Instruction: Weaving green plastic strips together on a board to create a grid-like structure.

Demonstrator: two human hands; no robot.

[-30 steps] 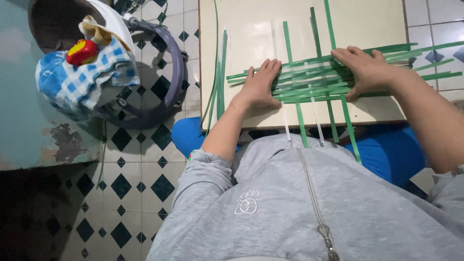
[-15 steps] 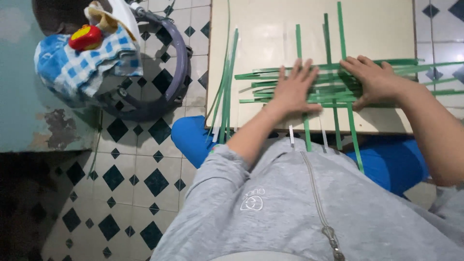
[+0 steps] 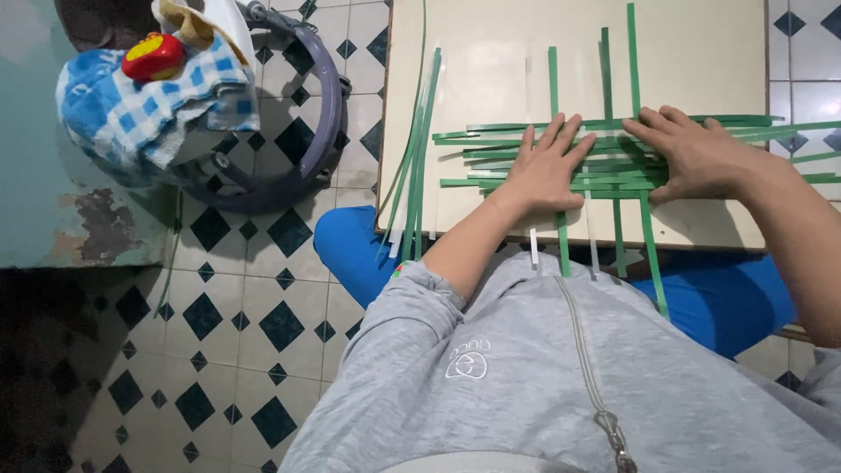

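Green and white flat strips are interlaced into a weave [image 3: 613,153] on a cream board [image 3: 491,79] across my lap. My left hand [image 3: 545,168] lies flat, fingers spread, pressing the left part of the weave. My right hand [image 3: 688,153] presses flat on the right part, fingers pointing left. Upright green strips [image 3: 632,61] run away from me past the hands. A loose bundle of green strips [image 3: 420,149] lies along the board's left edge.
A round purple-rimmed frame [image 3: 320,131] stands on the black-and-white tiled floor at left, holding a blue checked cloth [image 3: 149,105] and a red and yellow toy [image 3: 153,54]. A teal wall [image 3: 35,175] lies further left.
My left hand has slid right along the weave, closer to my right hand. The view has shifted, so the board and strips sit lower and more central.
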